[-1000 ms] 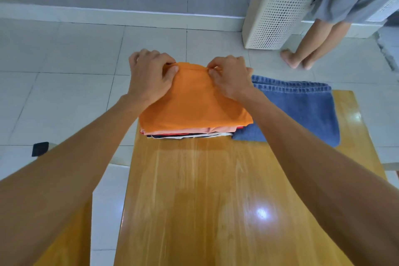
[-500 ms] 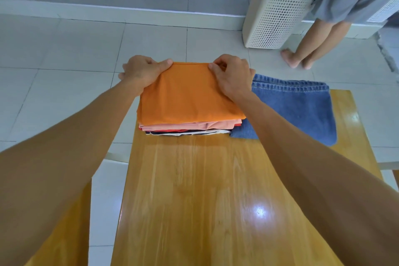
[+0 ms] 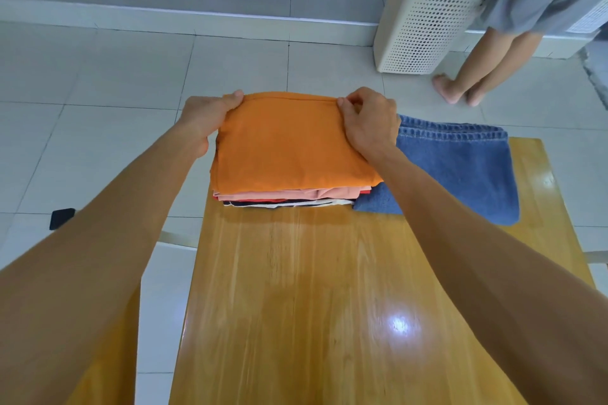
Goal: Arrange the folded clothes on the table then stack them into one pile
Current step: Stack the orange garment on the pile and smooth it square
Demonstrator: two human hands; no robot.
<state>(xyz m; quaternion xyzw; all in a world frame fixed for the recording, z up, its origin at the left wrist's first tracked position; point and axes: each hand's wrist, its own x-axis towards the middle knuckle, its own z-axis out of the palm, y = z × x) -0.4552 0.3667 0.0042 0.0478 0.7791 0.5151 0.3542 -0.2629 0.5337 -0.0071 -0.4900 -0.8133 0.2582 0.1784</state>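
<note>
Orange garment (image 3: 292,141): folded and lying on top of the pile (image 3: 289,199) at the far left end of the table (image 3: 296,306); its far edge now runs as a straight seam, where 1 second ago it was bunched under both hands
Left hand (image 3: 205,118): has slid outward from the middle of the far edge to the far-left corner; thumb pressed on top of the cloth, the other fingers curled under and hidden, so it pinches that corner
Right hand (image 3: 370,120): at the far-right corner, fingers curled over the edge and gripping the fabric; it has shifted less than the left
Pile: pink, red, dark and white folded layers show beneath the orange top at the near edge; the layers sit roughly flush
Folded jeans (image 3: 460,168): lying on the table just beside the pile to the right, their near-left corner tucked against its base; not yet stacked
Change read for the task: the top layer looks squared and pulled flat, so I judge this pile is nearly tidy; the jeans appear to be the 1 item still to join it
Background: a perforated white basket (image 3: 424,16) stands on the tiled floor beyond, with another person's bare legs (image 3: 477,69) beside it
</note>
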